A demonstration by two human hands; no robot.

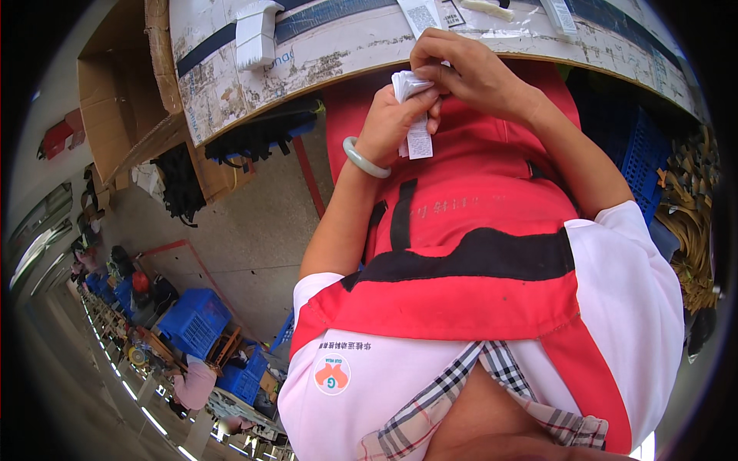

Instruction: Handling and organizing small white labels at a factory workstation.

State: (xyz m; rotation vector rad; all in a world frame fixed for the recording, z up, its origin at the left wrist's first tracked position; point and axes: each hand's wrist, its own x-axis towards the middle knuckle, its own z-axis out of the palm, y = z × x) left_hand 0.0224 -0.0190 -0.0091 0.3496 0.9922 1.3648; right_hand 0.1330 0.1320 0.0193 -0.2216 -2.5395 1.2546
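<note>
A thin stack of white printed labels (419, 140) is held in my left hand (390, 123), thumb across the front, in front of the red apron (477, 184). The labels fan out a little at the top, and one long end hangs below the fingers. Close above them, at the table's edge, my right hand (473, 73) is closed, its thumb and fingers pinched together beside the stack's top. Whatever lies between those fingertips is hidden. A pale bangle (364, 158) circles my left wrist.
On the worn table (323, 73) lie a folded white label bundle (256, 34), a printed label strip (420, 14) and another white bundle (559, 17). An open cardboard box (123, 84) stands left of it. Black straps hang below. Blue crates (194, 321) and people are farther off.
</note>
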